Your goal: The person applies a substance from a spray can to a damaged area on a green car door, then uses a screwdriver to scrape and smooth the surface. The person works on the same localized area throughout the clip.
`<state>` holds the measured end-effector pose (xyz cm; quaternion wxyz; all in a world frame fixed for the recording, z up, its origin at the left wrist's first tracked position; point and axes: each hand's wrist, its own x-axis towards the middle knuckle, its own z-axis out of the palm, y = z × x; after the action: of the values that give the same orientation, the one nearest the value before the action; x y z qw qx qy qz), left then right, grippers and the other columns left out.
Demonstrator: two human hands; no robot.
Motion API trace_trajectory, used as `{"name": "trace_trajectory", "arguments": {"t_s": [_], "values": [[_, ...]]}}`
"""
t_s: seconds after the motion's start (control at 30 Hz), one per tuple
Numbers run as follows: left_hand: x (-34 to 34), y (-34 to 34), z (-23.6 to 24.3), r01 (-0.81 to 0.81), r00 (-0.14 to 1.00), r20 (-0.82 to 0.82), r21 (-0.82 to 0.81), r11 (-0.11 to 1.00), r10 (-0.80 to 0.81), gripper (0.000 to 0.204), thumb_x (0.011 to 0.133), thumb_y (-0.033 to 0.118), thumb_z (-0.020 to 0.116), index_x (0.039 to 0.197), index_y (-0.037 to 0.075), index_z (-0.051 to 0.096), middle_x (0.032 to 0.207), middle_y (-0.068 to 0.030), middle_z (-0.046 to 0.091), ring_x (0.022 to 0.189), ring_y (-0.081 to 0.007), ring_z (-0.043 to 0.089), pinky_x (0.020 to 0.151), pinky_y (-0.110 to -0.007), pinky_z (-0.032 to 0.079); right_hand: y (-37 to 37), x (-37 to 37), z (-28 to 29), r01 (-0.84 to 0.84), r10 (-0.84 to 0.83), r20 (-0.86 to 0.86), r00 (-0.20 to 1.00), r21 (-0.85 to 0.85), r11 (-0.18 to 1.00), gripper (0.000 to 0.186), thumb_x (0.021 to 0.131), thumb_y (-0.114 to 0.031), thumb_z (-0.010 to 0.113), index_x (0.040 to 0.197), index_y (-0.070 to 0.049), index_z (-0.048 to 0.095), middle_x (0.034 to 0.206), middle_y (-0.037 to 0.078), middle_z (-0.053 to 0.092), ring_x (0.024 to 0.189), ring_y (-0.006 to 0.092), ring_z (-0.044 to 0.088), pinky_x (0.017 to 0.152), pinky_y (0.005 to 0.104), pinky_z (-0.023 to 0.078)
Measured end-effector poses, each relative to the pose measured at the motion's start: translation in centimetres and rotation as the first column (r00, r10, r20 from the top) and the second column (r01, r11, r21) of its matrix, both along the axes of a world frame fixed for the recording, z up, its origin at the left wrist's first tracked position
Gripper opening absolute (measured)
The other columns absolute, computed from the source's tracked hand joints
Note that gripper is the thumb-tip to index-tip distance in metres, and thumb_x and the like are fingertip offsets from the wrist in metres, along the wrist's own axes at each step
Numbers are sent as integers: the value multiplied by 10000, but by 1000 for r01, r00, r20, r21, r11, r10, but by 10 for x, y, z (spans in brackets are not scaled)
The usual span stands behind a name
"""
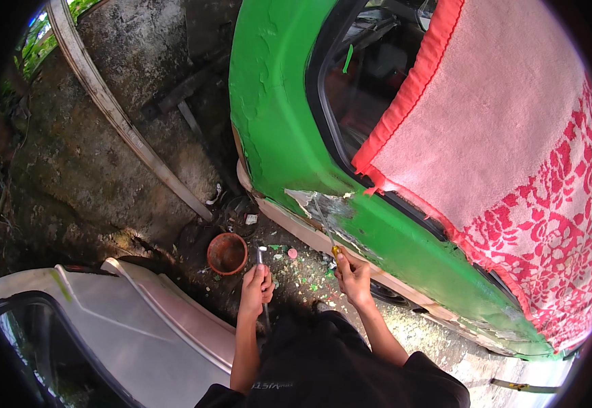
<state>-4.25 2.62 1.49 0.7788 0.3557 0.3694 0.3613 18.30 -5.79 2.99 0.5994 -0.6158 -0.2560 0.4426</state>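
Observation:
My right hand (354, 280) is closed round the yellow handle of a screwdriver (337, 251). Its thin shaft points up and left, over a patch of torn, peeling paint (333, 212) on the green car (275, 129); whether the tip touches the panel I cannot tell. To the left, apart from the car, my left hand (256, 289) grips a metal rod (261, 256). The rod's pale round end sticks out above the fist, and its lower part runs down toward my dark shirt.
A pink and red patterned towel (486, 109) hangs over the green car's window. At lower left stands a grey car (106, 316). Paint chips (303, 275) litter the ground near a reddish-brown pot (227, 253). One long curved strip (116, 119) leans at upper left.

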Motion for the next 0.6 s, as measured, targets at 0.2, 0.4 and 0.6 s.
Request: {"name": "trace_trajectory", "arguments": {"t_s": [0.2,0.4,0.6], "values": [[6,0,2,16,1000,17,-23,1000,-16,324,1033,382,437,840,121,432,593,53,313,408,-26,249,352,-208,163,-2,14,15,-68,67,-75,995,-11,998,334,1011,-242,529,1247,-19,606,582,-18,461,395,36,320,350,219,235],[5,3,5,44,999,9,-18,999,-44,325,1027,388,449,839,124,430,593,52,309,408,-29,249,354,-213,160,4,-2,8,-6,5,-91,996,-9,1000,319,1006,-244,539,1204,-13,633,578,-11,459,382,39,322,342,225,237],[0,7,-3,29,1000,8,-38,999,-29,313,1036,366,430,848,116,433,592,49,307,409,-37,249,352,-217,164,14,-5,4,-14,13,-141,990,-10,1000,339,1008,-225,535,1283,-40,605,578,-13,465,394,39,328,355,219,244]]}}
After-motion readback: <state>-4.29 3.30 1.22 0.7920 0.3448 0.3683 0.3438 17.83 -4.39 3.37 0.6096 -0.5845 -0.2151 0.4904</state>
